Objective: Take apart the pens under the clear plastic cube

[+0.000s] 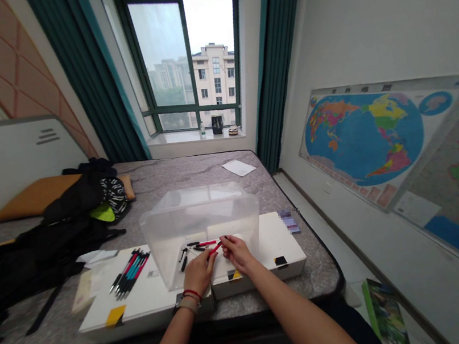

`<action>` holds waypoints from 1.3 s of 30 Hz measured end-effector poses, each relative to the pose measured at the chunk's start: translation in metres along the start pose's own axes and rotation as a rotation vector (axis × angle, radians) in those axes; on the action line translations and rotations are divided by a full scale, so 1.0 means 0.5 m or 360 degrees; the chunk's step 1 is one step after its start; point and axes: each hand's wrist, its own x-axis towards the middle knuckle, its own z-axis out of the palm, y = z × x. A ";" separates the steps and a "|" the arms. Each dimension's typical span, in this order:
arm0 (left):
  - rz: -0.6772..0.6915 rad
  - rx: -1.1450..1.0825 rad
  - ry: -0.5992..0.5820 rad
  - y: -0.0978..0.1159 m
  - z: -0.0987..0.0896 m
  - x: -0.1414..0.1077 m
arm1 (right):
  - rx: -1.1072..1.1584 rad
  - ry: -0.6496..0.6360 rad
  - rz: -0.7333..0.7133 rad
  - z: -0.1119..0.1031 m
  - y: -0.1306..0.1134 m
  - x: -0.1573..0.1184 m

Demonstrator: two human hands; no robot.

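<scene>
My left hand (199, 273) and my right hand (236, 253) meet in front of me, their fingertips on a red and black pen (215, 248). Both hands seem to grip it, though the fingers hide part of the barrel. Just beyond them, seen through a clear plastic box (235, 211), several black and red pen parts (193, 247) lie on white card. The box stands over them, and my hands are at its near side. A bundle of red, teal and black pens (130, 273) lies left of the box on a white flat box (144, 297).
A second white flat box (278, 242) lies to the right, both on a grey patterned mattress (195, 171). Black clothing (48, 256) and an orange cushion (30, 199) are heaped at the left. A paper sheet (238, 167) lies at the far side, below a window.
</scene>
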 end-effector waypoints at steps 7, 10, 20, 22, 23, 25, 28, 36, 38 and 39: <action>-0.0060 -0.0014 -0.0021 -0.003 0.001 0.002 | 0.0052 0.0079 -0.0003 0.000 -0.005 0.000; -0.0050 -0.0013 -0.0032 -0.001 -0.001 0.002 | 0.0082 0.0055 0.0007 -0.003 -0.004 0.002; -0.0068 -0.0017 0.0031 0.007 -0.005 0.001 | 0.0175 0.0112 -0.0028 -0.012 -0.002 0.008; -0.0075 0.0007 0.0052 0.007 -0.004 0.001 | 0.0207 0.0106 -0.0022 -0.013 -0.002 0.008; -0.0078 0.0021 0.0053 0.007 -0.004 0.000 | 0.0217 0.0108 -0.0020 -0.014 -0.002 0.008; -0.0088 0.0050 0.0045 0.006 -0.002 0.000 | 0.0219 0.0126 -0.0014 -0.014 -0.003 0.008; -0.0095 0.0076 0.0038 0.006 -0.001 0.000 | 0.0201 0.0151 0.0003 -0.011 -0.005 0.006; -0.0068 0.0167 0.0009 0.014 -0.008 0.000 | -0.0270 0.0248 0.0081 0.029 -0.017 0.026; -0.0064 0.0176 0.0004 0.016 -0.009 0.001 | -0.0574 0.0251 0.0008 0.054 -0.026 0.044; -0.0064 0.0178 0.0000 0.016 -0.009 0.001 | -0.0699 0.0224 -0.0044 0.068 -0.031 0.054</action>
